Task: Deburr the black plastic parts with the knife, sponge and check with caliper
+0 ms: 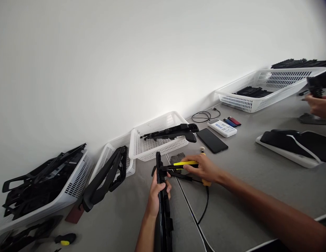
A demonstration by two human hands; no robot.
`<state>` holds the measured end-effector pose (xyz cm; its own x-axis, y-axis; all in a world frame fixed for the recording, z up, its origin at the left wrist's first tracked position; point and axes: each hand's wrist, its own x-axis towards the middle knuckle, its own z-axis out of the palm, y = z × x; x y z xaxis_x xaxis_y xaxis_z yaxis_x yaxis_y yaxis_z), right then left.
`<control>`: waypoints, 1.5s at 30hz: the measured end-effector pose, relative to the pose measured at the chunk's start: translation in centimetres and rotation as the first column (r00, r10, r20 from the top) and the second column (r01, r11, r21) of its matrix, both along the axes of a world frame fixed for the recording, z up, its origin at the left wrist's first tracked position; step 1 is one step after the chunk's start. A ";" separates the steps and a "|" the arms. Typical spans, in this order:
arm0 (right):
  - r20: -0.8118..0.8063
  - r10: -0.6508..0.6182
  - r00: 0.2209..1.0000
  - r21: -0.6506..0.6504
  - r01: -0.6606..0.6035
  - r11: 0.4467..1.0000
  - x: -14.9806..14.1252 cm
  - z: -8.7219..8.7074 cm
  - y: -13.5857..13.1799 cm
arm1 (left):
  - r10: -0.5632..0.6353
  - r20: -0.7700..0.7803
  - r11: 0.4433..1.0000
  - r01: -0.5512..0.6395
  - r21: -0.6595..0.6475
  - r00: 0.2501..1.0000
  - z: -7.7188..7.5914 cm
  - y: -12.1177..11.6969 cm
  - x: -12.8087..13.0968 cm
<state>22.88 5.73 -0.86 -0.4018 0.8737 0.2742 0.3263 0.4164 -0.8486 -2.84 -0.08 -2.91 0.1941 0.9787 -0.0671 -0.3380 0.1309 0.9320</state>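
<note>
My left hand (157, 194) is wrapped round a long black plastic part (162, 213) that stands nearly on end in front of me. My right hand (203, 168) grips a yellow-and-black utility knife (184, 163) and holds its tip against the upper end of that part. A thin black arm of the part runs under my right hand. A dark pad (177, 158) lies on the grey table (257, 189) just behind the knife.
White baskets (152, 147) with black parts line the wall, with another basket at left (70, 189) and far right (273, 84). A black phone (211, 140), a white box (222, 127), a cable (203, 116) and a tray (294, 147) lie right. Another person's hand (318, 105) works at far right.
</note>
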 end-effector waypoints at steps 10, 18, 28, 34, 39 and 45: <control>0.024 0.007 1.000 -0.035 -0.007 0.999 0.4 0.2 0.3 | -0.061 0.011 0.998 0.061 0.019 0.998 -0.4 0.1 0.2; 0.001 0.024 1.000 -0.062 -0.024 0.998 0.6 -0.1 0.5 | -0.006 -0.014 1.000 0.006 0.003 1.000 -1.1 0.3 0.0; -0.072 0.034 0.997 -0.106 -0.041 0.994 0.9 -0.4 0.8 | 0.046 -0.060 0.998 -0.048 -0.032 0.997 -0.4 0.1 0.1; -0.032 0.043 0.999 -0.102 -0.046 0.994 0.5 -0.4 0.6 | 0.032 -0.062 0.998 -0.035 -0.043 0.998 0.0 0.1 0.2; -0.048 0.113 0.992 -0.077 -0.117 0.990 0.4 -0.2 0.5 | 0.005 -0.072 1.000 -0.005 -0.003 0.997 0.2 0.1 0.2; -0.037 0.005 0.999 -0.049 -0.007 0.999 0.3 -0.3 0.5 | -0.018 -0.074 1.000 0.018 0.005 0.997 -0.1 0.0 0.2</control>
<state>23.19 6.25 -1.18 -0.3976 0.8840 0.2459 0.2921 0.3760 -0.8794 -2.67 -0.05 -2.99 0.2061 0.9755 -0.0769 -0.2654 0.1313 0.9552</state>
